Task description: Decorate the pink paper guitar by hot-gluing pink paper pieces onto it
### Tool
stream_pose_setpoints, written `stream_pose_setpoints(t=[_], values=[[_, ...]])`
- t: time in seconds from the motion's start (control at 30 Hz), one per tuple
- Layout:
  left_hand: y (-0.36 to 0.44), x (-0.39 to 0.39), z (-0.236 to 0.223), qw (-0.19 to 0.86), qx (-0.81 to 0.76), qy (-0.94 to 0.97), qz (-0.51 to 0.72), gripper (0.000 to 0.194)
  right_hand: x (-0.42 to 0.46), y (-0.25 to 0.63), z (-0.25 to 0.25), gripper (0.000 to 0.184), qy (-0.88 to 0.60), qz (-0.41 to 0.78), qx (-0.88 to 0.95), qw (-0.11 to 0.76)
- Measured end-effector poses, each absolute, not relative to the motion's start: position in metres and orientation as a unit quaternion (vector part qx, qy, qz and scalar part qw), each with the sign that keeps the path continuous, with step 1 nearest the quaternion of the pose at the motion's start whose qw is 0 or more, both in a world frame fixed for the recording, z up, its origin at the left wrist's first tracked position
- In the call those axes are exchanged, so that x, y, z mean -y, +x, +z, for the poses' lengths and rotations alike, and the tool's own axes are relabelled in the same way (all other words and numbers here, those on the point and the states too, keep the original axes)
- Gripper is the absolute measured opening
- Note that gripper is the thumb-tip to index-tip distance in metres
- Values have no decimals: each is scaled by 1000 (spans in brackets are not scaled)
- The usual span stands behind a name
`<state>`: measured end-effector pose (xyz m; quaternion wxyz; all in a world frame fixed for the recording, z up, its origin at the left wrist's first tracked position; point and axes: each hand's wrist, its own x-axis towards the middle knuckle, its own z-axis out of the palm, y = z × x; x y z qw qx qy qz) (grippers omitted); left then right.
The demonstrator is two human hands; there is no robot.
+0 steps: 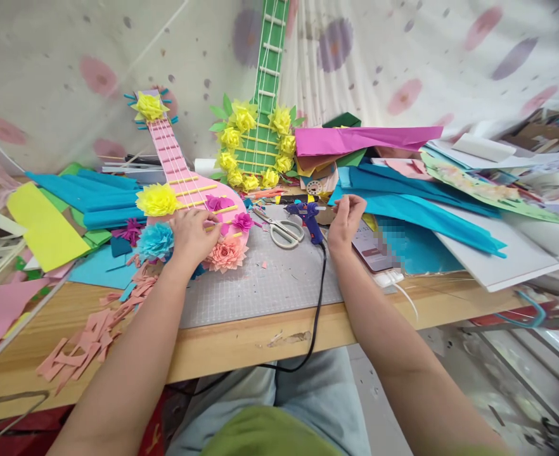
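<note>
My left hand (194,234) lies over the body of a pink paper guitar (227,196), its fingers bent together. A bit of magenta paper shows at the fingertips; whether they grip it is hidden. Around this hand are a yellow paper flower (156,200), a blue one (154,242), a peach one (225,254) and a magenta one (242,221). My right hand (347,221) is raised beside a blue glue gun (310,218), apart from its handle. Its fingers are curled and pressed together; anything between them is too small to make out.
Scissors (284,232) rest on the grey cutting mat (255,291). A green paper guitar (265,120) leans at the back. Blue crepe paper (431,212) and a phone (374,247) lie right. Peach scraps (87,342) lie front left. The glue gun's black cord (318,310) crosses the table edge.
</note>
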<state>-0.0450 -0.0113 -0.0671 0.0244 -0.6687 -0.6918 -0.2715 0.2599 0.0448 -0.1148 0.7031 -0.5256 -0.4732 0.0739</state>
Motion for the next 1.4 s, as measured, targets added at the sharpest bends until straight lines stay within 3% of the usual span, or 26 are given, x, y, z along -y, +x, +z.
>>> stream_pose_setpoints(t=[0.53, 0.67, 0.97, 1.4], values=[[-45, -14, -40, 27, 654, -752, -77, 9, -39, 243, -128, 69, -589, 209, 516, 586], [-47, -16, -37, 15, 664, -743, -76, 6, -39, 243, -125, 73, -589, 215, 508, 590], [-55, -21, -34, -29, 662, -745, -76, 22, -37, 241, -122, 76, -597, 215, 510, 580], [-61, -19, -35, -64, 661, -726, -181, 9, -37, 244, -125, 67, -606, 230, 518, 558]])
